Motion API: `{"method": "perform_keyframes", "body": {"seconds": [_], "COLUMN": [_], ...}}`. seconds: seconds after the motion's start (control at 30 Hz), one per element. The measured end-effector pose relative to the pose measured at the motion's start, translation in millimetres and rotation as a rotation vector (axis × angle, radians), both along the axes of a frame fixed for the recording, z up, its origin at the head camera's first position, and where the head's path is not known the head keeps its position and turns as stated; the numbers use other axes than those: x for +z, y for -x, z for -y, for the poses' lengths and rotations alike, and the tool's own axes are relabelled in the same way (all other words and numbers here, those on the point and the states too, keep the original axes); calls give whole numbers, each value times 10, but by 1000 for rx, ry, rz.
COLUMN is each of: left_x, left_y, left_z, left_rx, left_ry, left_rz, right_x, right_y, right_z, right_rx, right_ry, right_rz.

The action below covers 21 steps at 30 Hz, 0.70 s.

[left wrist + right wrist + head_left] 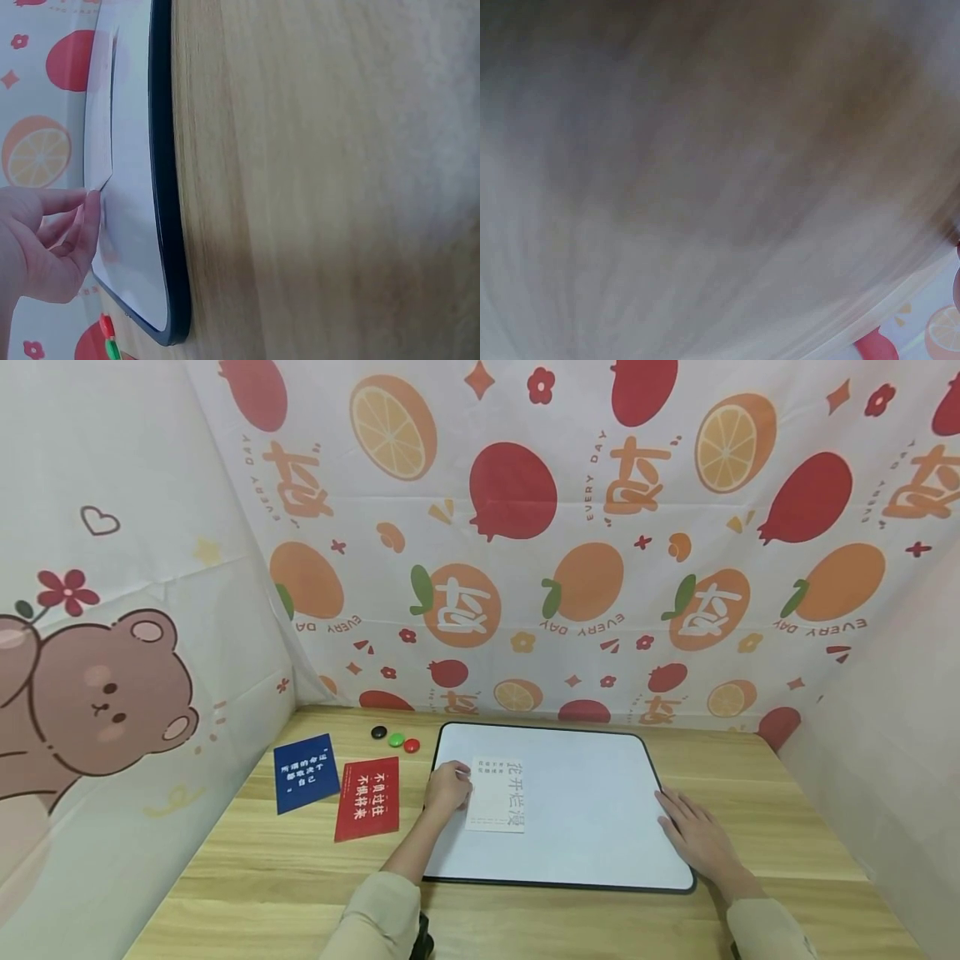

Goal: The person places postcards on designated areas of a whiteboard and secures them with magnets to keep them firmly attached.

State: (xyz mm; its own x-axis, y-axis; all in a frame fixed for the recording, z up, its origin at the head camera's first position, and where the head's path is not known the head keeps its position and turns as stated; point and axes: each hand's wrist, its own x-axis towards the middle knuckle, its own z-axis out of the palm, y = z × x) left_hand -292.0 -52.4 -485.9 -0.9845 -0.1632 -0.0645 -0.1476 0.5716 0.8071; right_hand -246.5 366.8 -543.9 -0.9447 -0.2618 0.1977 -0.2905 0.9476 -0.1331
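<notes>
While the left hand (447,787) pinches the white card (496,802) by its left edge, thumb against fingertip, we see the card over the left part of the board (600,818), grey print on it. It looks near flat; whether every edge touches the board, we can't tell. Right hand (699,832): fingers extended, resting at the board's right edge, holding nothing we can make out; the right wrist view is too blurred to add anything. The board, black-rimmed, lies on the table (247,885). Off its left edge we have the red card (367,799), then the blue card (306,772), nearer the table's left edge. By the board's far left corner, toward the table's far edge: red disc (412,746), green disc (396,740), black disc (379,732), in a slanting row. Fruit-print cloth (513,489) hangs behind.
</notes>
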Motion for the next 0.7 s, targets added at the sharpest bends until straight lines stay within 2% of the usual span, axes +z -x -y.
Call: {"method": "perform_keyframes", "body": {"seconds": [0.13,0.3,0.5,0.6,0.7], "left_x": [-5,-1,63,109,141], "left_y": [24,102,212,264,319], "left_z": [33,120,293,396,501], "left_rx": [12,29,0,-21,-56], "left_ry": [13,-42,-96,-72,25], "left_rz": [-37,-56,-59,-74,-95], "right_x": [1,-2,1,-1,-10], "right_y": [3,5,6,0,-5], "right_z": [0,-6,-6,-3,-3], "right_rx": [-1,-2,-4,-3,-2], "right_ry": [-1,1,-2,4,8], "right_rz": [0,-7,-6,-8,-18]}}
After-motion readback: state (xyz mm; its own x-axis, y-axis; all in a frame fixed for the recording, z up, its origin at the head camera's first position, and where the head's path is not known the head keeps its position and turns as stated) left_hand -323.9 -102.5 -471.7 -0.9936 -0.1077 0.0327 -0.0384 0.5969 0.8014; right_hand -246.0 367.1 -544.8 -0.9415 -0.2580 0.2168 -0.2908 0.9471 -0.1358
